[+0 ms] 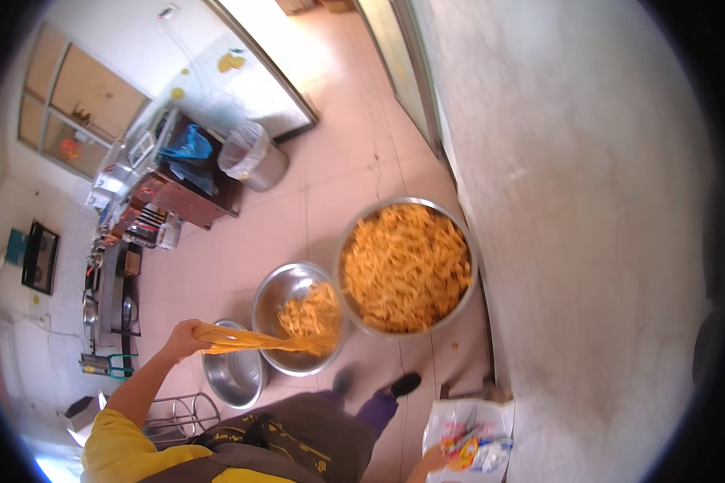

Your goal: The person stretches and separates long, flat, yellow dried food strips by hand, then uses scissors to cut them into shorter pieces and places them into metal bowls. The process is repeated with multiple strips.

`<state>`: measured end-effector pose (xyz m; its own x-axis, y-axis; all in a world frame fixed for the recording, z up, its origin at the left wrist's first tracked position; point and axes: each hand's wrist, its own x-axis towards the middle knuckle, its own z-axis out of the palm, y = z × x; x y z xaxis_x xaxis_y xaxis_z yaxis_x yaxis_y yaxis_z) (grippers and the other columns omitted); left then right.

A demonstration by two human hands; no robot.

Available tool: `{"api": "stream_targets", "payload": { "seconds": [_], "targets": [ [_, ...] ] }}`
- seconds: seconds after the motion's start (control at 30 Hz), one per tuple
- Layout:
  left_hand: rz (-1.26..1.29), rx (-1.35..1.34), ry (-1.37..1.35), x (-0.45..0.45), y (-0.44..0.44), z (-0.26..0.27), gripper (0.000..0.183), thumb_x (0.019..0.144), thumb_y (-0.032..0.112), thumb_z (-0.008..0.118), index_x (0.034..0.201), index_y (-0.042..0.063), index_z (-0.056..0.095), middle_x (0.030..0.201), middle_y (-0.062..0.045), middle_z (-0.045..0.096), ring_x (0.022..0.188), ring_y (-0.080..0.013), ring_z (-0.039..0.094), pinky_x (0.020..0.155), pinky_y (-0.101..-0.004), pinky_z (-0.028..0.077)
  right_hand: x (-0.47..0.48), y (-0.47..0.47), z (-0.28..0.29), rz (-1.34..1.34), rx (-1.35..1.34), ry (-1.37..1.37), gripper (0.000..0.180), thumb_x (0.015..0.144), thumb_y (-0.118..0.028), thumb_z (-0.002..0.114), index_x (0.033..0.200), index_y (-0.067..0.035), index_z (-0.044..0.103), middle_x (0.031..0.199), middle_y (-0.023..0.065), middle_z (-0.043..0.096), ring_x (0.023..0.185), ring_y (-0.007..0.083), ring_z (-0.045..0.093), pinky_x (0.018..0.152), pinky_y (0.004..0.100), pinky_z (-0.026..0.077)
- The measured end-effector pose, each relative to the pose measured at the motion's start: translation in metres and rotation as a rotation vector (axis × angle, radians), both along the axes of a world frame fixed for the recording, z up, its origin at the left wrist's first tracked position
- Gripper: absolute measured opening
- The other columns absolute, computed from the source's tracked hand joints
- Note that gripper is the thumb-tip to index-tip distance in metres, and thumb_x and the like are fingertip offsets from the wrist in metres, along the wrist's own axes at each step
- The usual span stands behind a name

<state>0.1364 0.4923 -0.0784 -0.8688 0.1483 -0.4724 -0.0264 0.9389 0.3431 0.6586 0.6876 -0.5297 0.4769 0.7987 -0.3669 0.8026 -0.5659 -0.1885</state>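
Observation:
At arm's length, my left hand (184, 341) grips one end of a long bunch of orange-yellow, noodle-like strips (248, 340). The bunch stretches across a middle-sized steel bowl (266, 302), where shorter cut pieces (311, 311) lie heaped at one side. To the lower right, my right hand (433, 462) is at a pair of scissors (468, 431), blades apart, above a white printed plastic bag (438, 416). Its fingers are small and partly hidden, so whether they grip the scissors is unclear.
A larger steel basin (472, 284) full of cut strips (408, 268) stands against the wall (580, 229). A smaller steel bowl (234, 377) sits by my left forearm. Farther off are a lined bin (272, 166), a dark wooden cabinet (184, 202) and a metal-framed stool (184, 413).

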Motion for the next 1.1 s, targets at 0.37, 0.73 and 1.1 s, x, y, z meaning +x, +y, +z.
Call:
{"api": "stream_targets", "payload": {
  "seconds": [0.37,0.73,1.1],
  "targets": [
    [-0.066,0.016,0.324,-0.018,0.074,-0.004,0.027,0.074,0.019,0.071,0.091,0.000,0.062,0.074,-0.013,0.065,0.064,-0.0215,0.063,0.062,-0.0328,0.050,-0.199,0.029,0.159,0.567,-0.420,1.108,0.054,0.084,-0.016,0.066,0.127,-0.001,0.036,0.123,0.0164,0.051,0.111,0.0280,0.052,0.093,0.0372,0.043],
    [-0.448,0.217,-0.189,-0.075,0.122,-0.027,0.031,0.077,0.024,0.069,0.097,0.004,0.058,0.078,-0.019,0.063,0.071,-0.0364,0.063,0.064,-0.0397,0.050,-0.434,0.035,0.281,0.582,-1.631,1.741,0.067,0.084,-0.011,0.066,0.139,-0.003,0.029,0.128,0.0106,0.048,0.120,0.0208,0.047,0.099,0.0318,0.037],
    [-0.702,0.557,-0.149,-0.167,0.091,-0.168,0.042,0.070,0.016,0.073,0.110,0.011,0.060,0.132,-0.008,0.044,0.118,-0.0246,0.044,0.103,-0.0433,0.031,-0.557,0.069,0.346,1.502,-1.212,1.659,0.045,0.078,-0.017,0.070,0.114,-0.003,0.048,0.089,0.0072,0.051,0.079,0.0171,0.048,0.074,0.0292,0.042]
  ]
}}
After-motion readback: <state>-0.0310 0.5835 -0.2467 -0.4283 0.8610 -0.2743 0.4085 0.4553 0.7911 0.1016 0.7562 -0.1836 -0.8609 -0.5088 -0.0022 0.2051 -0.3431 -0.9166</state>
